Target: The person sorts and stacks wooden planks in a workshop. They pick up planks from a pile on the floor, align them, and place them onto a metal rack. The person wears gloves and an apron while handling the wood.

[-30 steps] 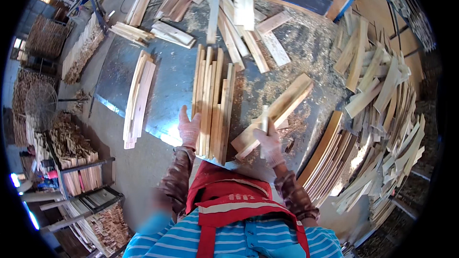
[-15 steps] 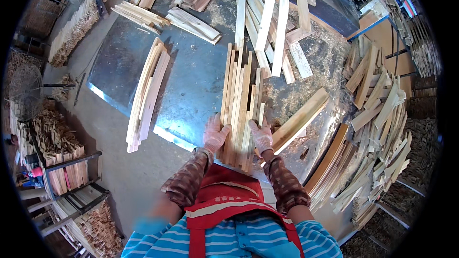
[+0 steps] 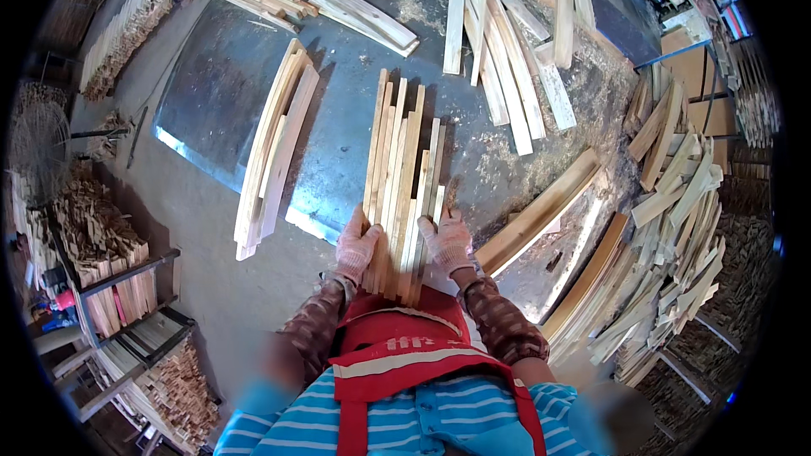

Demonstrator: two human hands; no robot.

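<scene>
A bundle of several narrow wooden strips point(image 3: 397, 177) stands on edge side by side, its near ends close to my red apron. My left hand point(image 3: 357, 247), in a pale work glove, presses on the bundle's left side with the thumb over the top. Against its right side, my gloved right hand point(image 3: 446, 239) grips in the same way. Between them the strips are squeezed together, their far ends uneven. The bundle overhangs the near edge of the dark metal table point(image 3: 338, 131). My palms are hidden.
A smaller stack of boards point(image 3: 274, 148) lies to the left, jutting over the table edge. Loose boards point(image 3: 507, 59) cover the far side, and a thick board point(image 3: 541, 211) lies at right. Offcuts point(image 3: 676, 211) are heaped beyond it. Racks of lumber point(image 3: 118, 279) stand at far left.
Both hands have drawn the bundle slightly left, and its far end now lies apart from the loose boards at the back. The view has shifted a little too.
</scene>
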